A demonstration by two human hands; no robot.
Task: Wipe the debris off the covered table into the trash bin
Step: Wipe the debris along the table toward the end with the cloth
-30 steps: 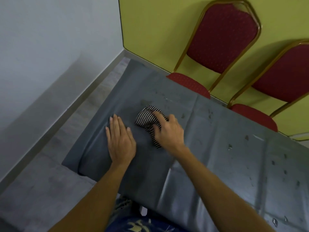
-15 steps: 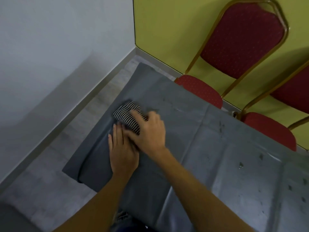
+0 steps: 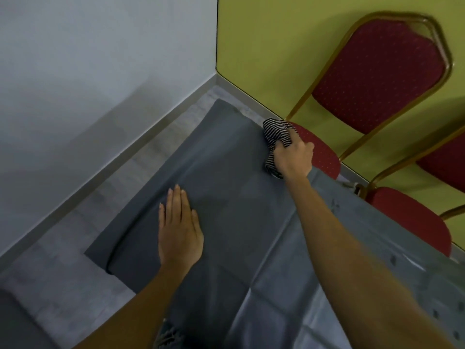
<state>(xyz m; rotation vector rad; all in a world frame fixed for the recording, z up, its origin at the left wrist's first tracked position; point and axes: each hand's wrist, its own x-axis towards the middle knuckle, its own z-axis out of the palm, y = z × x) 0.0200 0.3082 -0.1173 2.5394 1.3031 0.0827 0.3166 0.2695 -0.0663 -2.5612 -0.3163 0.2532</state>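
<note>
Left hand (image 3: 180,230) lies flat, fingers straight, on the grey table cover (image 3: 226,187); right hand (image 3: 293,158), arm stretched out, grips a bunched black-and-white striped cloth (image 3: 276,133) at the cover's far edge

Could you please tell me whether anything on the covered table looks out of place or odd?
Yes: dark debris specks dot the right side of the grey table cover, not yet wiped. The right hand grips the striped cloth at the far edge beside a red chair seat, yet no trash bin is in view.
</note>
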